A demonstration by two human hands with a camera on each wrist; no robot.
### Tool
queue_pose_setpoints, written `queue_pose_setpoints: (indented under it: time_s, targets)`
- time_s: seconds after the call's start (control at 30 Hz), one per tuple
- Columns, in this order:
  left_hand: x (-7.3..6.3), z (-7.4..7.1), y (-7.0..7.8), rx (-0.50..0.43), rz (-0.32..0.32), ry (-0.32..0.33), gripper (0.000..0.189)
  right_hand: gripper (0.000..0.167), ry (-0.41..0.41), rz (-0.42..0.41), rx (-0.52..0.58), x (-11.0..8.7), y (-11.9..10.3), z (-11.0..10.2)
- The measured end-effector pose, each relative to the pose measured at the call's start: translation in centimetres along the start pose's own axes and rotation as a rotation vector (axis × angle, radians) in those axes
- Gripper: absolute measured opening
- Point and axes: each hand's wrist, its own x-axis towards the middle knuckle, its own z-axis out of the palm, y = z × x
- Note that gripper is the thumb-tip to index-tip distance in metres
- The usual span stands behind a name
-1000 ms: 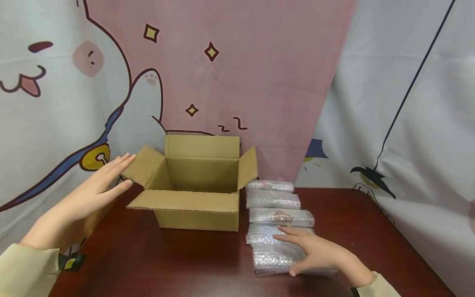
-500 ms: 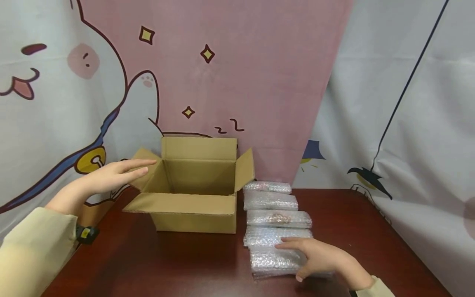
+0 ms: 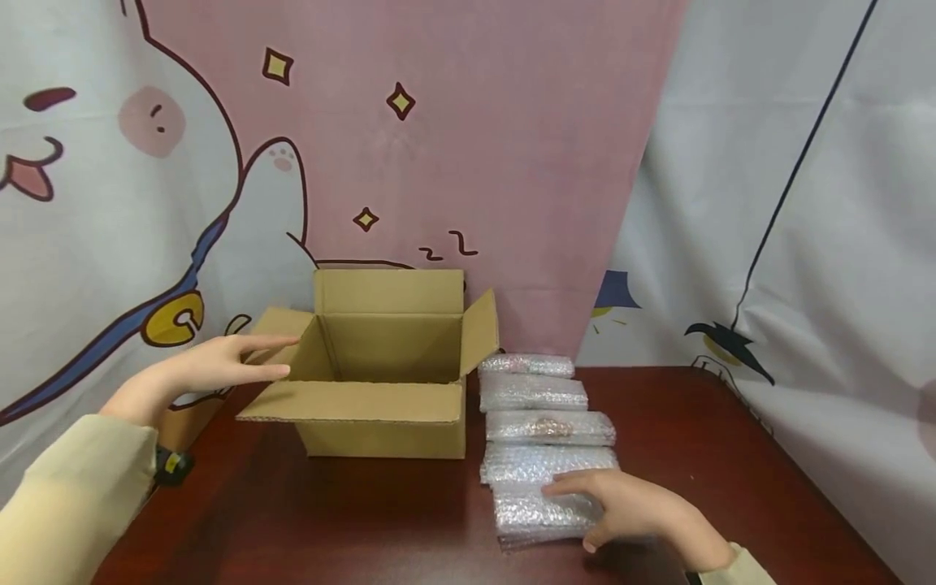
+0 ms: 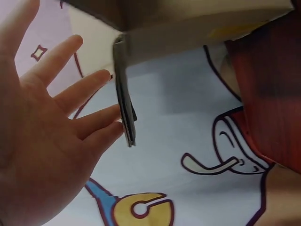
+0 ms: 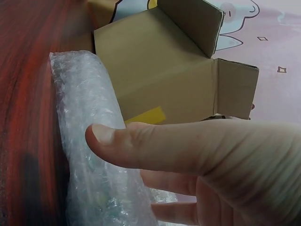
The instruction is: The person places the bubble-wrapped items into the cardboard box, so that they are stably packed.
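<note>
An open cardboard box [image 3: 383,439] stands left of the middle of the table in the head view. My left hand [image 3: 201,370] is at its left flap [image 3: 272,322], fingers straight; in the left wrist view the fingertips reach the edge of that flap [image 4: 123,94]. Over the nearest of several bubble-wrapped packages [image 3: 537,513] is my right hand [image 3: 639,508], its fingers loosely bent and the thumb apart. The right wrist view has the thumb [image 5: 155,146] across the front bubble-wrapped package [image 5: 87,94], with the other fingers partly hidden beyond.
More bubble-wrapped packages [image 3: 534,392] lie in a column right of the box, running back to its right flap [image 3: 480,329]. A printed cloth [image 3: 541,162] hangs close behind the dark red table [image 3: 702,455] and along both sides.
My left hand has moved right and lower, onto the left flap, which now leans further outward. My right hand has stayed over the nearest packages. The head view has shifted slightly.
</note>
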Motion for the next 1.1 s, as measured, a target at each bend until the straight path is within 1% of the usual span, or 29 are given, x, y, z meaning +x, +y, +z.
queue_pose_setpoints:
  time_s: [0.07,0.17,0.23,0.33,0.47,0.67,0.8,0.93,1.1]
  targets:
    - [0.0,0.5,-0.5,0.011,0.003,0.003,0.074,0.071,0.011,-0.008,-0.016,0.0,0.1,0.1]
    - [0.0,1.3,-1.0,0.014,0.030,0.013,0.081,0.073,0.030,-0.022,-0.049,0.0,0.2,0.3]
    - [0.0,1.7,-1.3,0.010,0.052,0.023,0.083,0.074,0.046,-0.035,-0.082,0.0,0.3,0.4]
    - [-0.1,2.1,-1.5,0.005,0.073,0.040,0.084,0.077,0.060,-0.033,-0.115,0.0,0.4,0.7]
    - [-0.3,2.6,-1.5,0.033,0.065,0.063,0.087,0.078,0.075,-0.031,-0.146,-0.1,0.5,0.9]
    - [-0.6,3.5,-1.8,0.057,0.046,0.104,0.092,0.075,0.132,-0.107,-0.205,0.1,0.7,1.2]
    - [-0.7,4.1,-2.0,0.054,0.062,0.140,0.093,0.073,0.138,-0.132,-0.201,0.2,0.8,1.2]
    - [-0.6,4.7,-2.2,0.052,0.080,0.165,0.094,0.071,0.118,-0.110,-0.161,0.3,0.7,1.0]
    - [-0.7,5.1,-2.3,0.053,0.061,0.185,0.096,0.070,0.094,-0.094,-0.069,0.2,0.5,-0.2]
